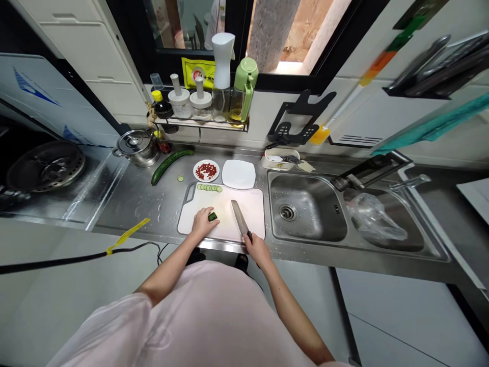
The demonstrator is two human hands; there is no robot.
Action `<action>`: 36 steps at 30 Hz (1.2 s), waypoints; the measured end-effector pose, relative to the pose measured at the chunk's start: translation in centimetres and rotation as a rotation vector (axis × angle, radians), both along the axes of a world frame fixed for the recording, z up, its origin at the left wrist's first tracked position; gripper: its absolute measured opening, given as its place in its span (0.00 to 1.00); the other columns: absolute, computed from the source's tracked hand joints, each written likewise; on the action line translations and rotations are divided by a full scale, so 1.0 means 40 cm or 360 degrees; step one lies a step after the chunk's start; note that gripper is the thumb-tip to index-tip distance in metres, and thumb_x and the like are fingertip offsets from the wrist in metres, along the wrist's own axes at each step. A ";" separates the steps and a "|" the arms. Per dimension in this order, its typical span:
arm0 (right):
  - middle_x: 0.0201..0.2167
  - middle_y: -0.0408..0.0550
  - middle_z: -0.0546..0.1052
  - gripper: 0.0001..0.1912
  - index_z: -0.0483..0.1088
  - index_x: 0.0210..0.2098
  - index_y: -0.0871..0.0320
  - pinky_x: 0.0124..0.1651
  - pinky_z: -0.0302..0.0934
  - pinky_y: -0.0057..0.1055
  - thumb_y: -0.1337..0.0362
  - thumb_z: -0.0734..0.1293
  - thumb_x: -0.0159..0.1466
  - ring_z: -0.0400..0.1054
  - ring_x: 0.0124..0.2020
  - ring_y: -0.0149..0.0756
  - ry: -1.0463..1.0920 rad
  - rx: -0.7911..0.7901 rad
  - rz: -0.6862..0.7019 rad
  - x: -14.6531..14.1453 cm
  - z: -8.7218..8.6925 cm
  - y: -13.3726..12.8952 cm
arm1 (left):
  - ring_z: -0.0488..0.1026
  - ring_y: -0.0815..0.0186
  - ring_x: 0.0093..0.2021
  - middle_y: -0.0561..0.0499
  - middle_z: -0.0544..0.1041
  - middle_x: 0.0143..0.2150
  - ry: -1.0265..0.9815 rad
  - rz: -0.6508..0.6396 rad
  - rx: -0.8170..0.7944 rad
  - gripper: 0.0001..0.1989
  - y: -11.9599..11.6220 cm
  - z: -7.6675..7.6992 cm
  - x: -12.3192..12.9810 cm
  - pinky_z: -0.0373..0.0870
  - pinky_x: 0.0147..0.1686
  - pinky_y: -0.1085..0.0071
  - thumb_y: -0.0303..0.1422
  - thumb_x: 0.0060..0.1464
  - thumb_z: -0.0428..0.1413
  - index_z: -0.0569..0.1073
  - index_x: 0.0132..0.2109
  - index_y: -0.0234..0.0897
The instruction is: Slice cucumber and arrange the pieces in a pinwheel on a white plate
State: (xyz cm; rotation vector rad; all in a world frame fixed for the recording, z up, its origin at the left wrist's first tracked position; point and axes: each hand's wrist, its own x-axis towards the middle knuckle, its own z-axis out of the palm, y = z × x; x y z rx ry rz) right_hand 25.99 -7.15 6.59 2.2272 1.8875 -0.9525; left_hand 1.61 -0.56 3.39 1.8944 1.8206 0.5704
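Observation:
My left hand [202,223] rests on the white plastic cutting board [252,214], its fingers holding a short cut piece of green cucumber [213,216]. My right hand [257,250] grips the black handle of a steel kitchen knife [240,218], whose blade lies over the board to the right of the piece and points away from me. A row of cucumber slices [209,188] lies along the board's far edge. Behind the board are a long whole cucumber [171,165] and one loose slice [180,178] on the steel counter.
A plate of chopped red chili [206,171] and a white square plate [239,174] stand behind the board. A steel double sink [305,206] lies to the right, with a plastic bag [376,218] in its far basin. A steel pot [135,148] stands at the left.

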 end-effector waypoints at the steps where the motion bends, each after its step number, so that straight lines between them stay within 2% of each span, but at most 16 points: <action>1: 0.37 0.54 0.76 0.26 0.69 0.41 0.58 0.35 0.53 0.28 0.47 0.49 0.67 0.69 0.40 0.40 -0.0001 -0.0005 -0.0005 0.000 -0.001 0.000 | 0.69 0.59 0.45 0.46 0.72 0.43 0.0019 -0.0007 0.0000 0.28 -0.006 -0.001 0.000 0.65 0.47 0.64 0.39 0.43 0.61 0.68 0.52 0.40; 7: 0.37 0.54 0.76 0.26 0.68 0.41 0.59 0.35 0.53 0.28 0.47 0.49 0.67 0.69 0.40 0.40 -0.0004 -0.0015 -0.0022 0.000 -0.004 0.000 | 0.69 0.61 0.46 0.47 0.73 0.44 -0.0021 -0.0027 0.0032 0.20 -0.017 -0.013 -0.007 0.64 0.49 0.65 0.32 0.47 0.58 0.70 0.50 0.39; 12: 0.36 0.53 0.76 0.26 0.68 0.41 0.58 0.34 0.54 0.28 0.47 0.49 0.67 0.70 0.39 0.40 0.0023 -0.0004 -0.0021 0.001 -0.002 -0.002 | 0.70 0.63 0.43 0.48 0.74 0.41 -0.0157 0.0019 0.0085 0.16 -0.014 -0.021 -0.017 0.66 0.46 0.67 0.31 0.47 0.56 0.72 0.46 0.39; 16: 0.36 0.54 0.76 0.26 0.69 0.41 0.58 0.35 0.54 0.28 0.47 0.49 0.67 0.70 0.39 0.40 0.0009 0.0011 -0.0016 0.001 -0.001 -0.003 | 0.71 0.63 0.41 0.48 0.74 0.40 -0.0251 0.0237 0.0147 0.17 0.021 -0.016 -0.055 0.67 0.43 0.68 0.32 0.46 0.58 0.72 0.46 0.38; 21: 0.36 0.54 0.76 0.26 0.69 0.41 0.58 0.36 0.54 0.28 0.48 0.49 0.67 0.70 0.39 0.40 -0.0013 0.0003 -0.0016 0.000 -0.002 -0.002 | 0.71 0.64 0.38 0.48 0.74 0.40 -0.0223 0.0646 0.0258 0.18 0.095 -0.005 -0.151 0.67 0.41 0.69 0.35 0.45 0.58 0.72 0.46 0.38; 25: 0.37 0.54 0.76 0.26 0.69 0.42 0.58 0.36 0.54 0.28 0.48 0.49 0.67 0.69 0.40 0.39 -0.0012 0.0003 -0.0003 0.001 -0.005 -0.003 | 0.71 0.63 0.38 0.49 0.74 0.40 -0.0114 0.0944 0.0251 0.18 0.140 -0.005 -0.221 0.66 0.42 0.67 0.36 0.45 0.59 0.73 0.45 0.39; 30: 0.37 0.54 0.76 0.26 0.68 0.41 0.58 0.36 0.54 0.28 0.47 0.49 0.67 0.70 0.40 0.39 -0.0024 -0.0011 0.0005 0.002 -0.003 -0.004 | 0.70 0.61 0.43 0.47 0.74 0.42 -0.0012 0.1118 0.0160 0.19 0.163 -0.023 -0.263 0.65 0.45 0.65 0.36 0.46 0.59 0.72 0.47 0.40; 36: 0.36 0.53 0.76 0.25 0.69 0.41 0.59 0.36 0.54 0.28 0.48 0.49 0.67 0.70 0.40 0.39 -0.0017 -0.0037 -0.0013 -0.001 0.009 -0.002 | 0.68 0.55 0.48 0.44 0.73 0.47 0.0151 0.1126 0.0041 0.20 0.165 -0.031 -0.271 0.62 0.48 0.59 0.37 0.48 0.58 0.72 0.50 0.41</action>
